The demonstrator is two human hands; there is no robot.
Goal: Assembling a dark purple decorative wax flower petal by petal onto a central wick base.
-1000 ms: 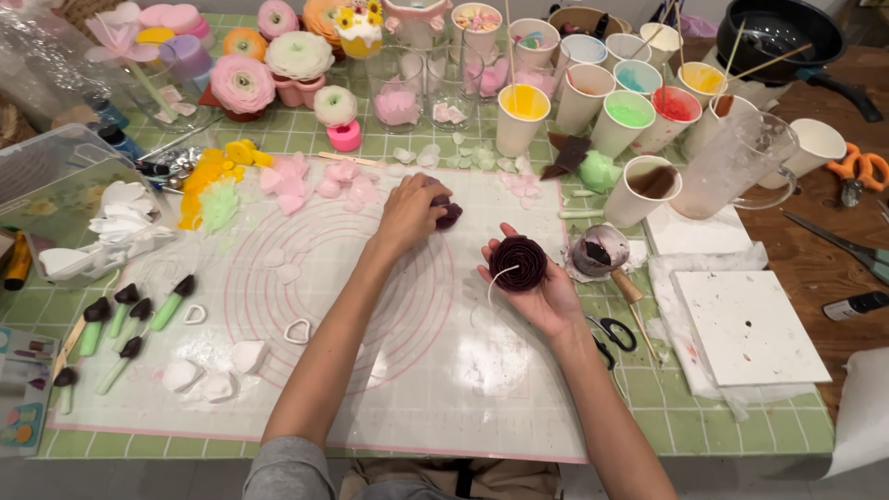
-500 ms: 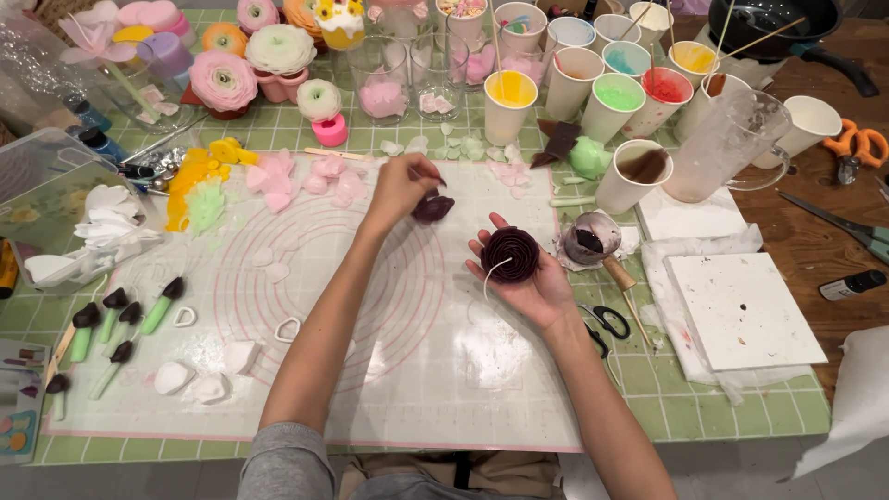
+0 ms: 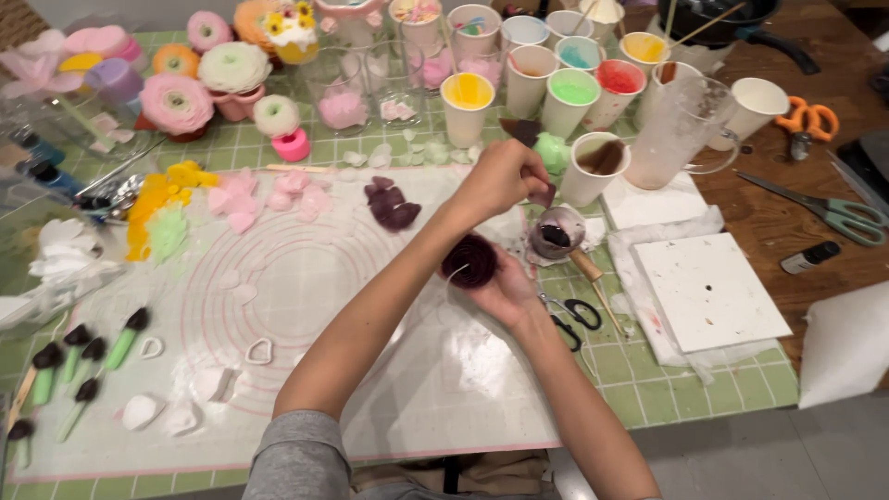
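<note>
That dark maroon flower (image 3: pixel 469 260) looks light, soft and easy to crush, so my right hand (image 3: pixel 505 289) just cups it from underneath, fingers loosely curled. My left hand (image 3: pixel 500 176), right above it, pinches a dark petal (image 3: pixel 544 194) over the small bowl (image 3: pixel 556 231).

Left hand (image 3: pixel 500 176) hides its dark petal's upper part; dark pan (image 3: pixel 718 20), at 1 o'clock, cut by top edge.
</note>
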